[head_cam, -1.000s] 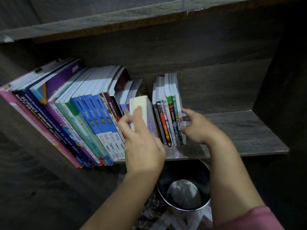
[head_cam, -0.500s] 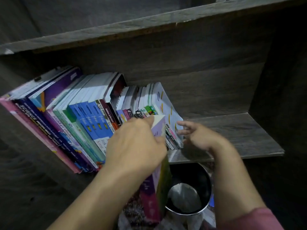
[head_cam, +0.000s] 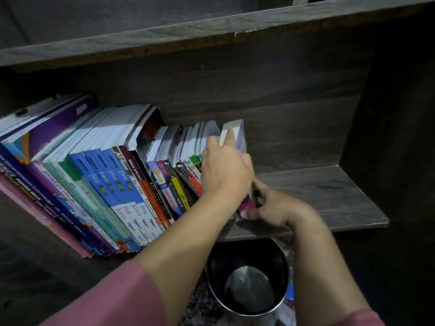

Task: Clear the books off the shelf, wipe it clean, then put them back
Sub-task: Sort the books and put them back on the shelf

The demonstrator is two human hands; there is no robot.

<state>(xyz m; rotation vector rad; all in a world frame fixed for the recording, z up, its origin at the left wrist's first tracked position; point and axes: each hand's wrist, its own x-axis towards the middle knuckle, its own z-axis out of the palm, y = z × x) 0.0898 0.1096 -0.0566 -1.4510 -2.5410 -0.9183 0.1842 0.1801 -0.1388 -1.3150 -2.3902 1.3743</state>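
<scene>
1. The purple book (head_cam: pixel 238 135) is gripped by the left hand (head_cam: pixel 226 171). The fingers are curled over its upper page edge and the forefinger lies along the white pages.
2. The same book is held at its lower end by the right hand (head_cam: pixel 276 208), with fingertips (head_cam: pixel 249 215) curled round the bottom corner. The rest of the grip is hidden by the left wrist.
3. The book is stood upright on the shelf (head_cam: pixel 317 196), between the two hands, just right of the last leaning book.
4. The row of books (head_cam: pixel 106 175) is packed to the left of the left hand, spines outward, all tilted leftward. The nearest small ones are touched by the left hand's knuckle side.
5. Bare shelf board is seen to the right of the right hand.
6. A dark round bin (head_cam: pixel 281 255) with something pale inside is seen below both wrists, under the shelf edge.
7. Pink sleeves (head_cam: pixel 106 300) are worn on both forearms.
</scene>
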